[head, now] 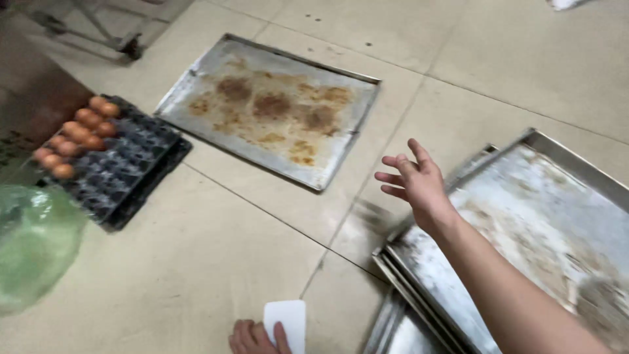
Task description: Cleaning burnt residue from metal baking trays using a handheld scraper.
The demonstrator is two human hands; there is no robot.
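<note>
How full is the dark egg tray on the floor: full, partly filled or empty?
Partly filled. The egg tray holds brown eggs only along its far-left edge; remaining cups are bare.

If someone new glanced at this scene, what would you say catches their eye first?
Most striking is the right hand, open with fingers spread, reaching out over the tiled floor past a stack of metal baking trays at right. Beyond it lies a single stained baking tray. At far left, brown eggs sit in a dark egg carton, while the left hand holds a white scraper.
</note>
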